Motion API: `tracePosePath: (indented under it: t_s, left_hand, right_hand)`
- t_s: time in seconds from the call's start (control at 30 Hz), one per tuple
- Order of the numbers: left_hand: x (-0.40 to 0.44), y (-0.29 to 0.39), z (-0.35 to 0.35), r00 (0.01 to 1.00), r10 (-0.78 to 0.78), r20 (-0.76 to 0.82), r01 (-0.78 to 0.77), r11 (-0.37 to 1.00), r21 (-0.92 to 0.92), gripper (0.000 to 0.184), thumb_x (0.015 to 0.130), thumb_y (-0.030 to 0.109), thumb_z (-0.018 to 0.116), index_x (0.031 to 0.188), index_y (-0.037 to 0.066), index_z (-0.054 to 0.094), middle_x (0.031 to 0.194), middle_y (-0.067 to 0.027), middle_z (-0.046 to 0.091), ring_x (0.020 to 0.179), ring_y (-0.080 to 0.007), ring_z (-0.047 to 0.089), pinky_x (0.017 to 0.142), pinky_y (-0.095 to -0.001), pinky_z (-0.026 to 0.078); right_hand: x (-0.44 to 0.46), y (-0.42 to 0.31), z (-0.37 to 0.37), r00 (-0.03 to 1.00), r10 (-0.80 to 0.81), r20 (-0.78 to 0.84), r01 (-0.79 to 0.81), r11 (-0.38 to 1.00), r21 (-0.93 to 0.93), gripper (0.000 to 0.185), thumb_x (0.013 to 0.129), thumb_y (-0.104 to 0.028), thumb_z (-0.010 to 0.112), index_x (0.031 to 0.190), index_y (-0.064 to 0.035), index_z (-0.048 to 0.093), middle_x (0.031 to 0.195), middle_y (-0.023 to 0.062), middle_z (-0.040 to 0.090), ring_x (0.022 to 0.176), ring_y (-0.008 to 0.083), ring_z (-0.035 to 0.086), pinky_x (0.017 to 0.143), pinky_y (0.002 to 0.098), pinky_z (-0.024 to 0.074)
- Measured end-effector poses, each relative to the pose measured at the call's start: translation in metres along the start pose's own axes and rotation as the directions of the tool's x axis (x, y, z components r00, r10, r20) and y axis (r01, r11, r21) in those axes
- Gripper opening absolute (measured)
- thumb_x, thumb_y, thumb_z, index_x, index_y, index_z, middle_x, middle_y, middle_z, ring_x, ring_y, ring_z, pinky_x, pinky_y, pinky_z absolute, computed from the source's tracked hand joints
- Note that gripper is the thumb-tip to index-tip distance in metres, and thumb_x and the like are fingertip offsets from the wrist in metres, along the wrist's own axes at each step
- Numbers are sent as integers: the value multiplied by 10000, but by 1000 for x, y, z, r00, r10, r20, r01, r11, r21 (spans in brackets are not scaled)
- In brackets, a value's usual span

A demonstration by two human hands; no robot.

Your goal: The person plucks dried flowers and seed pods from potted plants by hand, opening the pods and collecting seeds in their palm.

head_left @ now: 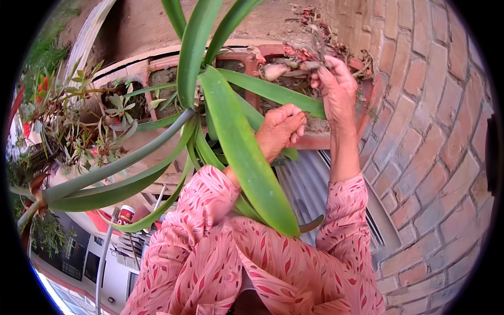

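Note:
My right hand [338, 86] is raised over the far end of a planter [367, 102], its fingers closed on a dried plant stem [319, 44] among withered reddish blooms. Lower and to the left, my left hand [281, 128] is curled with thumb and fingers pressed together. A tiny brownish bit shows at its fingertips, too small to name. Long green strap leaves [247, 152] of a large plant arch in front of my left forearm and partly hide it. Another green leaf [273, 90] stretches between the two hands.
A brick wall [420, 131] rises on the right. On the left, a leafy shrub with red flowers [79, 115] and a thick grey-green stalk [115, 157] stand close. Corrugated metal sheeting [302, 181] lies below my hands. Reddish dividers split the planter into compartments.

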State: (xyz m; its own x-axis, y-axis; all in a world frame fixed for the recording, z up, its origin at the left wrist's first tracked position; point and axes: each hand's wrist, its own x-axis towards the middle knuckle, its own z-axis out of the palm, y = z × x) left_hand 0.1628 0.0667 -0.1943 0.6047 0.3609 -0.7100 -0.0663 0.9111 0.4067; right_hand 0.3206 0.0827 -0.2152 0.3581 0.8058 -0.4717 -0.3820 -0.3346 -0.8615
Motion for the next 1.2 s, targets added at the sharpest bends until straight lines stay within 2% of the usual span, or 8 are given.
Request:
tracePosePath:
  t_s: [0.03,0.2,0.33,0.67,0.73,0.83,1.07,1.2]
  left_hand:
    - [-1,0,1,1000,-12,5,12,1000,-11,172,899,216,480,852,55,517,645,21,518,483,-27,438,411,-149,333]
    - [-8,0,6,999,-52,3,52,998,-41,166,897,200,485,870,41,521,649,18,515,491,-31,436,411,-150,327]
    - [-6,-1,15,996,-82,-34,80,996,-50,161,894,194,482,876,38,518,665,14,515,500,-41,441,424,-157,333]
    - [-4,-5,20,998,-55,-13,54,998,-41,215,863,242,515,885,28,521,714,-20,523,554,-76,454,473,-211,345]
    - [-4,-4,23,998,-49,-47,46,997,-69,241,869,270,517,824,34,535,681,-9,524,534,-67,462,464,-200,359]
    - [-2,-5,22,994,-51,-93,45,997,-70,272,872,301,523,791,42,546,642,-2,524,498,-63,458,435,-193,355]
    - [1,-15,16,985,-82,-151,74,996,-53,219,892,271,491,873,55,522,650,-4,528,489,-67,440,419,-192,332]
    - [-3,-15,20,980,-88,-181,82,996,-43,193,871,226,533,777,58,536,620,0,536,459,-50,447,392,-181,330]
  right_hand:
    - [-12,5,-11,999,20,-31,-14,981,195,239,819,-70,576,1034,19,526,803,69,601,680,124,577,588,223,466]
    - [-60,20,-39,995,88,-41,-56,866,496,269,838,-48,536,1091,29,489,939,108,592,759,169,587,656,270,505]
    - [-81,27,-43,994,80,-81,-23,840,542,270,838,-64,544,1083,35,493,953,105,588,781,171,582,676,277,502]
    - [-106,29,-32,987,50,-153,10,931,365,258,846,-101,552,1065,29,513,994,89,575,788,143,568,705,267,471]
    - [-109,29,-31,987,41,-153,14,942,337,266,845,-109,555,1071,26,514,988,89,577,776,134,564,697,254,458]
    - [-115,37,-37,994,32,-108,3,950,312,398,822,-124,586,1158,51,461,983,84,572,797,147,553,711,264,467]
    - [-119,36,-31,984,77,-159,-9,922,388,289,843,-105,555,1091,34,501,922,81,584,756,138,562,699,246,454]
    - [-124,47,-36,981,103,-167,-3,857,515,294,830,-88,564,1085,40,492,931,96,584,776,165,579,706,283,490]
